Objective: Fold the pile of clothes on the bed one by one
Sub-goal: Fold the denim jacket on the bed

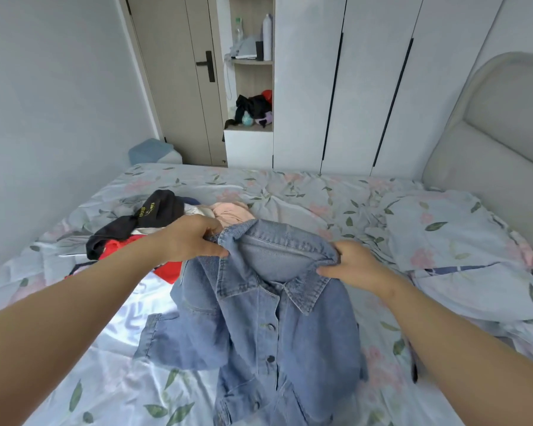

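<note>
A light blue denim jacket (277,327) hangs front side towards me over the floral bed sheet (290,192), its buttons done up and its lower part resting on the bed. My left hand (194,238) grips the jacket's left shoulder near the collar. My right hand (351,264) grips the right shoulder. Behind my left hand lies the pile of clothes (154,222), with a black garment, a red one, a white one and a pink one (231,212).
A pillow (456,250) in the same floral cover lies at the right, against a padded headboard (499,130). White wardrobes (366,87), an open shelf with clothes and bottles (253,109) and a door (182,75) stand behind the bed. A wall runs along the left.
</note>
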A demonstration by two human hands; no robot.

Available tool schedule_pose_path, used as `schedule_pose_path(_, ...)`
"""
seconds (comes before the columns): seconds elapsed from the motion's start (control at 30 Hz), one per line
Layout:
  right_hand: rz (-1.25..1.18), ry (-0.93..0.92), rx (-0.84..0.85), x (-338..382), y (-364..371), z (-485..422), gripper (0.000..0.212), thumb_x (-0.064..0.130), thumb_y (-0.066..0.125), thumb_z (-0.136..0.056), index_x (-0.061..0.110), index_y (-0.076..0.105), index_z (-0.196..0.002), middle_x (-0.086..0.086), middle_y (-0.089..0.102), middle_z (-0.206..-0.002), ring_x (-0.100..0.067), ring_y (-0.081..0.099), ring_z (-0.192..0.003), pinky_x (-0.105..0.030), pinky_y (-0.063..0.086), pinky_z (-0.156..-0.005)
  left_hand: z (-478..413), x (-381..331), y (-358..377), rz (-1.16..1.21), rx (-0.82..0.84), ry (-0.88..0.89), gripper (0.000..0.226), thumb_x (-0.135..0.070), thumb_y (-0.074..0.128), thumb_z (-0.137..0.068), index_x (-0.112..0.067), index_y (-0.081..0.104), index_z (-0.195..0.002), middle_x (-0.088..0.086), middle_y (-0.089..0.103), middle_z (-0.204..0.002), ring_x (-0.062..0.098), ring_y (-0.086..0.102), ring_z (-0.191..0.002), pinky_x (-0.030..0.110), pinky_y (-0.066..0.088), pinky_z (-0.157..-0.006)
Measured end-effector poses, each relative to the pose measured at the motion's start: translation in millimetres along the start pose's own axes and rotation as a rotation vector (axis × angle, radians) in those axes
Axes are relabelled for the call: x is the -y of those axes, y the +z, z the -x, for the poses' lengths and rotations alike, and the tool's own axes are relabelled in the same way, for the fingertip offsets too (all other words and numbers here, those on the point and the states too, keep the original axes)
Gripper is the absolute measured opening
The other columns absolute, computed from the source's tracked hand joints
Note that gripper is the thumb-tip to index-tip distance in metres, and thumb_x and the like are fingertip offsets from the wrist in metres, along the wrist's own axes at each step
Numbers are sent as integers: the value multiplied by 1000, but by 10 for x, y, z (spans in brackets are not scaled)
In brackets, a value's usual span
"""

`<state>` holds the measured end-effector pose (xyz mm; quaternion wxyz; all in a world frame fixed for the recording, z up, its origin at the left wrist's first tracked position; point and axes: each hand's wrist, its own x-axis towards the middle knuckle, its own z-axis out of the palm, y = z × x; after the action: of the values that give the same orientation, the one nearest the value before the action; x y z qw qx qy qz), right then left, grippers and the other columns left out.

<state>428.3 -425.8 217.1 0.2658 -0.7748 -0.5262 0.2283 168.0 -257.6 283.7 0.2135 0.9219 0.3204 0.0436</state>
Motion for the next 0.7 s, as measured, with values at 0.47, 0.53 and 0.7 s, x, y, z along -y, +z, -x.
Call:
schedule_pose_path(0.47, 56, -237, -767, 1217, -603, 584, 33, 40, 70, -80, 12, 54, -82, -3, 52, -61, -21, 48, -59, -36, 42, -59, 509, -252, -646, 308, -634, 29, 27, -28, 46, -98, -24, 39, -73, -5, 46, -66, 15, 43, -64, 26, 27, -57)
schedule_pose_path(0.53, 77, -291, -909, 1515, -740, 767, 35, 45, 71, -77, 15, 52, -77, 1, 51, -62, -24, 50, -63, -37, 41, -59, 693, -342, -863, 266, -791, 86, 21, -33, 44, -98, -27, 43, -77, -9, 48, -66, 20, 44, -70, 29, 27, -62)
schedule_pose_path(0.7, 338, -229, -1000, 2018, -904, 1150, 50, 60, 67, -75, 18, 40, -66, 5, 42, -57, -23, 44, -64, -28, 23, -48, 1052, -353, -1240, 117, -845, 189, 21, -34, 42, -99, -23, 51, -83, -2, 55, -75, 26, 48, -78, 33, 33, -66)
